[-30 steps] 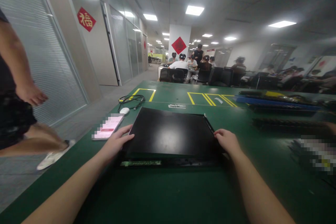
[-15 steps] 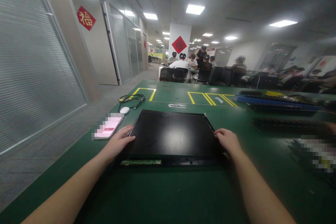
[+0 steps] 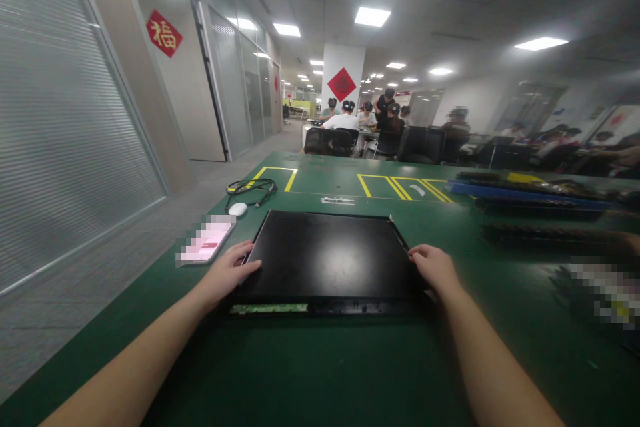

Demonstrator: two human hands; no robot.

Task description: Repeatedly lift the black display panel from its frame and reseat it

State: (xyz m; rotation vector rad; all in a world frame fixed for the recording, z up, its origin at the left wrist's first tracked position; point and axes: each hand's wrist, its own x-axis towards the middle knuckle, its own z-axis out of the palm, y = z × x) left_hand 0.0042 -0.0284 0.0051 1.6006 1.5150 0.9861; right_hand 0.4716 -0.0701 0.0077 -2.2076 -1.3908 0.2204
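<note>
A flat black display panel (image 3: 330, 253) lies before me over a dark frame whose near strip shows a green circuit board (image 3: 270, 308). My left hand (image 3: 233, 270) grips the panel's left edge, its thumb on the top face and the fingers down along the side. At the right edge, my right hand (image 3: 434, 268) has its thumb and forefinger closed on the rim. The undersides of both grips are hidden. Left of the panel lie a phone (image 3: 207, 241) with a pink screen and a white computer mouse (image 3: 238, 209).
A coiled black cable (image 3: 250, 192) rests on the green table (image 3: 320, 373) at the back left. Small light-coloured pieces (image 3: 337, 201) lie behind the panel. Dark strips and a blue tray (image 3: 530, 195) are at the right. Several people sit beyond the table.
The panel has shifted very slightly, its far edge now sitting closer along the frame. My left thumb has slid a little to the right over its top face. My right hand is nearly unchanged.
</note>
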